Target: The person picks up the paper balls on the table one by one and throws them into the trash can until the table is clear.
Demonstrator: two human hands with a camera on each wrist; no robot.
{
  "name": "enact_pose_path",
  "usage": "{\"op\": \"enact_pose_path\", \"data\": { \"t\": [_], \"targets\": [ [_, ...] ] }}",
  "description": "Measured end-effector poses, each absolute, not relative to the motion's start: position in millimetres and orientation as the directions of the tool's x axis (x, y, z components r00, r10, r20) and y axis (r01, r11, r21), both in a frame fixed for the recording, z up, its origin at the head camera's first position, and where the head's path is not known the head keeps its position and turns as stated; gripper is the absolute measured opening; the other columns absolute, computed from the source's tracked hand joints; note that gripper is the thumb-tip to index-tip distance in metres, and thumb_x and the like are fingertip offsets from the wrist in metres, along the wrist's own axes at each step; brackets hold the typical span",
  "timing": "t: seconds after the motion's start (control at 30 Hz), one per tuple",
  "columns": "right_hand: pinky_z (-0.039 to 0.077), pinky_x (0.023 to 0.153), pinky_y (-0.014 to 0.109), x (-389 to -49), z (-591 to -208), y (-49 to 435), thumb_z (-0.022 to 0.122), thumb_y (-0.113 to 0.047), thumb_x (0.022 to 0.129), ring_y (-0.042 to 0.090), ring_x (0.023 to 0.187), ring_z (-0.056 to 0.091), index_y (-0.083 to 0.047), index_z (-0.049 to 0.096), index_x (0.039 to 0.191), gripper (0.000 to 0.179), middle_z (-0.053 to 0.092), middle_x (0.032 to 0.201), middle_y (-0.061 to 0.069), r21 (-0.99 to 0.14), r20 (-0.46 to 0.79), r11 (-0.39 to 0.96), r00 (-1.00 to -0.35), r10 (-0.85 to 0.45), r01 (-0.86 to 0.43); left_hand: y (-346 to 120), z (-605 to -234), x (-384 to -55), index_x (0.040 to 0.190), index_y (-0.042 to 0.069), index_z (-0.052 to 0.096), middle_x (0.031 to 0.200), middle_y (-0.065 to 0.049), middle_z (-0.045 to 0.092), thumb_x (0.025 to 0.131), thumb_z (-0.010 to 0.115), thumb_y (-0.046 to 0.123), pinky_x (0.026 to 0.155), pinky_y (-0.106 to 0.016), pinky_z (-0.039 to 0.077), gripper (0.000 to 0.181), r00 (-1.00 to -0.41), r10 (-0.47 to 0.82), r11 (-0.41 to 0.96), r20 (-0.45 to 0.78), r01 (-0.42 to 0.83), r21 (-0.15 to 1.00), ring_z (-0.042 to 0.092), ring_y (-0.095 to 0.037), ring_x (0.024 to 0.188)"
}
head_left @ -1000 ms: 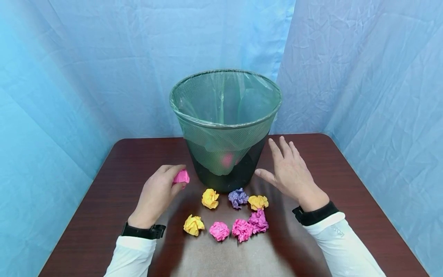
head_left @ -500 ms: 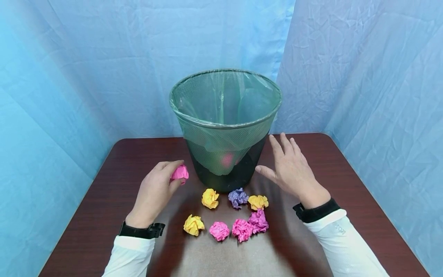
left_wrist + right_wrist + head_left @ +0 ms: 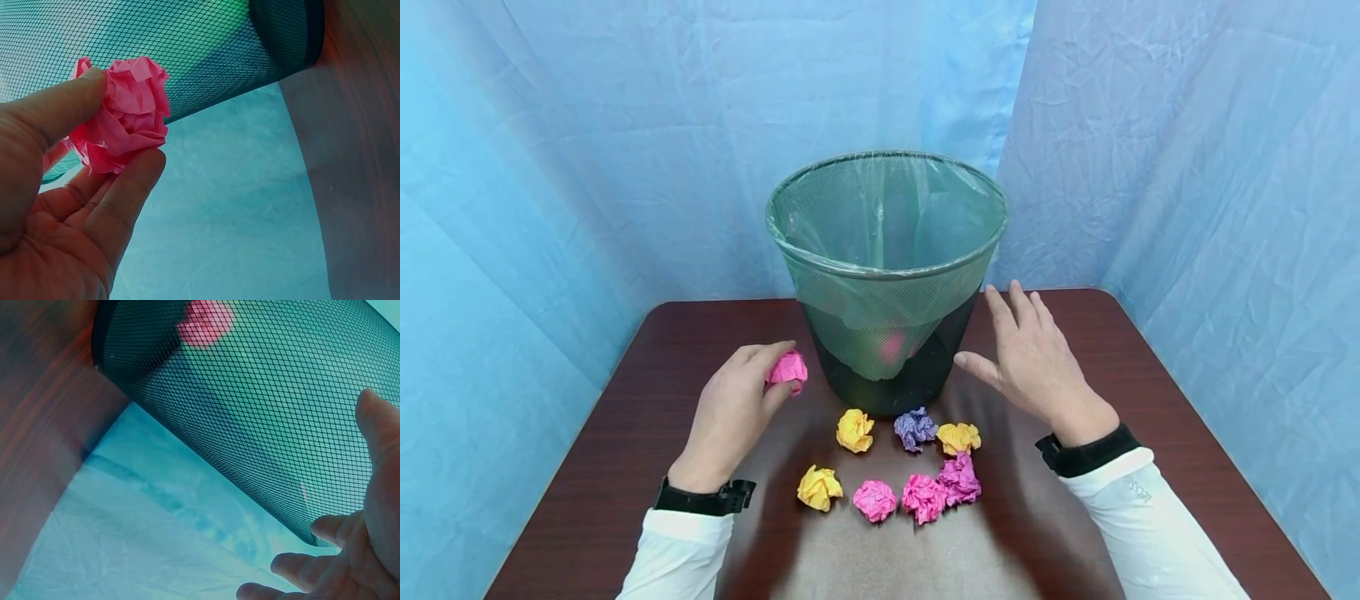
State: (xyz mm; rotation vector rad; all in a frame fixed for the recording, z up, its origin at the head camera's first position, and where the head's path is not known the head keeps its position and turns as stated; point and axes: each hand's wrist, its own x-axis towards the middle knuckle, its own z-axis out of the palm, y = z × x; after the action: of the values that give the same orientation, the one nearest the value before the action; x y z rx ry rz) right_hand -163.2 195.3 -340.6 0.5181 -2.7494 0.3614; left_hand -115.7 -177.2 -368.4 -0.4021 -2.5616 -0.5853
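Note:
Pinched between the thumb and fingers of my left hand point(image 3: 730, 412) is a pink crumpled paper ball point(image 3: 128, 109), held to the left of the mesh wastebasket point(image 3: 951, 333). A green plastic bag point(image 3: 842, 292) lines the basket and folds over its rim. My right hand point(image 3: 1037, 367) is spread beside the basket's right side, its fingers apart and holding nothing. Through the mesh a pinkish-red ball point(image 3: 205, 324) shows inside the bag in the right wrist view.
Several crumpled paper balls lie in front of the basket: yellow ones point(image 3: 854, 431), a purple one point(image 3: 915, 429), a magenta one point(image 3: 959, 479) and pink ones point(image 3: 875, 501). The brown table point(image 3: 625, 433) is surrounded by blue cloth point(image 3: 625, 150).
My left hand has risen slightly and shifted a little left with the pink paper ball. The right hand has also moved up a little. The balls on the table stay put.

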Motion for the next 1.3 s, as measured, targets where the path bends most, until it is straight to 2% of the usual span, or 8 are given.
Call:
{"op": "enact_pose_path", "data": {
  "t": [0.6, 1.3],
  "targets": [
    [0.023, 0.111, 0.065, -167.5, -322.1, 192.6, 0.052, -0.070, 0.086, 0.050, 0.142, 0.017, -0.009, 0.017, 0.158, 0.101, 0.019, 0.158, 0.029, -0.202, 0.347, 0.900, -0.887, -0.304, -0.387, -180.0, -354.2, -120.0, 0.131, 0.013, 0.063, 0.116, -0.009, 0.066, 0.073, 0.084, 0.015, 0.087, -0.045, 0.054, 0.062, -0.806, 0.180, 0.852, 0.564, 0.414, 0.320, 0.058, -0.022, 0.105],
    [0.021, 0.110, 0.066, -168.8, -301.6, 196.8, 0.048, -0.072, 0.086, 0.050, 0.143, 0.013, -0.004, 0.013, 0.157, 0.104, 0.015, 0.159, 0.029, -0.211, 0.365, 0.904, -0.888, -0.282, -0.373, -187.6, -330.6, -119.9, 0.133, 0.014, 0.062, 0.119, -0.010, 0.066, 0.075, 0.083, 0.017, 0.088, -0.047, 0.053, 0.062, -0.772, 0.150, 0.852, 0.618, 0.418, 0.315, 0.058, -0.023, 0.109]
  ]
}}
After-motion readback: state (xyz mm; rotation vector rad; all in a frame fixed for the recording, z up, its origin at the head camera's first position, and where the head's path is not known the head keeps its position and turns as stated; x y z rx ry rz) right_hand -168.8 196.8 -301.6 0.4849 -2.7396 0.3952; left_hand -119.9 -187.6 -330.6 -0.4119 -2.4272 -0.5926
